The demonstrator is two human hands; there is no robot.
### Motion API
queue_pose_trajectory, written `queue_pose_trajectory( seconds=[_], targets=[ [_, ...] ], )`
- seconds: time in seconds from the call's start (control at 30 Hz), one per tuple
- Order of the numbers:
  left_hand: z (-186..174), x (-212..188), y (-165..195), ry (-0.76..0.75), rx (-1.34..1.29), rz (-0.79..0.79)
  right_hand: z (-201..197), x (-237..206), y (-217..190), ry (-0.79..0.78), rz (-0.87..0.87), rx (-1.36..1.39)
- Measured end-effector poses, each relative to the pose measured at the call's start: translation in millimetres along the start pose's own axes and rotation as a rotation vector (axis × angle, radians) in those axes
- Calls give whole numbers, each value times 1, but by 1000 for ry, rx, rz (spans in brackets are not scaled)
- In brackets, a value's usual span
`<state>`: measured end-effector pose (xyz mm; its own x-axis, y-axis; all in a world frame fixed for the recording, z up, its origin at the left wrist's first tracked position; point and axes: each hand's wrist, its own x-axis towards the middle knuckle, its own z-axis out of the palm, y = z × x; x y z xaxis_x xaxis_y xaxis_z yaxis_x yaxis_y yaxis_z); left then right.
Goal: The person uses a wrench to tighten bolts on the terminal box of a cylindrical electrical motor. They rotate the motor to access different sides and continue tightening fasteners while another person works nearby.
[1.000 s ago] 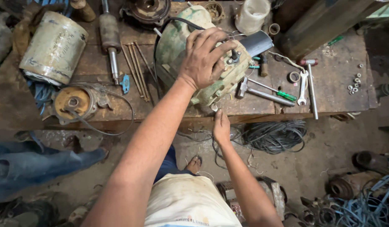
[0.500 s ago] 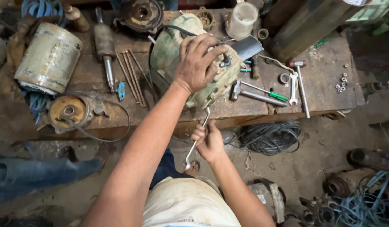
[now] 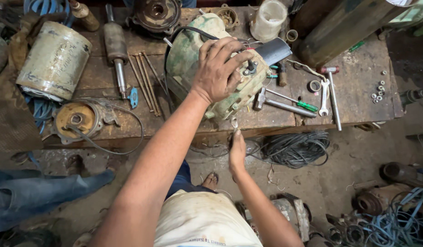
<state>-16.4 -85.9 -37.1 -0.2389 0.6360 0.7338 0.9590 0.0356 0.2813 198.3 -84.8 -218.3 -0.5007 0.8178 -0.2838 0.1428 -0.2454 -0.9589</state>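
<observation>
A: Pressing down on green motor housing (image 3: 193, 68) with left hand (image 3: 218, 68), fingers spread, gripping its top. Housing tilted, overhanging front edge of wooden workbench (image 3: 357, 91).

B: Right hand (image 3: 236, 153)?

A: Below bench edge, closed around a wrench (image 3: 234, 124); only the jaw end showing above the fingers, right under housing's lower rim.

B: Counting the rest?

A: One pale cylindrical motor body (image 3: 53, 59) far left. One rotor shaft (image 3: 116, 50). One end bell with yellow centre (image 3: 76, 120). About four long bolts (image 3: 145, 82) lying side by side. One hammer (image 3: 277, 104), one green-handled screwdriver (image 3: 296, 100), one spanner (image 3: 324, 97). Small cluster of nuts (image 3: 379, 90), number unclear.

B: Room?

A: Bare wood right of spanner. Coil of black wire (image 3: 296, 148) on floor just beside right hand.
</observation>
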Motion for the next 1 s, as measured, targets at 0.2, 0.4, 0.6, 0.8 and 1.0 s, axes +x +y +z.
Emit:
queue_pose_trajectory(
  seconds=[0.2, 0.4, 0.6, 0.8, 1.0],
  targets=[
    [3, 0, -2, 2, -6, -1, -9, 30, 4, -74, -376, -451],
    [6, -3, -3, 0, 17, 1, 34, 5, 7, -157, 119, 257],
    [4, -3, -1, 9, 19, 7, 33, -2, -43, -321, 688, 1418],
    [1, -3, 1, 4, 14, 0, 13, -32, -65, -346, 592, 1612],
    [1, -2, 1, 4, -14, 16, -23, -45, -30, -337, 297, 866]
  ],
)
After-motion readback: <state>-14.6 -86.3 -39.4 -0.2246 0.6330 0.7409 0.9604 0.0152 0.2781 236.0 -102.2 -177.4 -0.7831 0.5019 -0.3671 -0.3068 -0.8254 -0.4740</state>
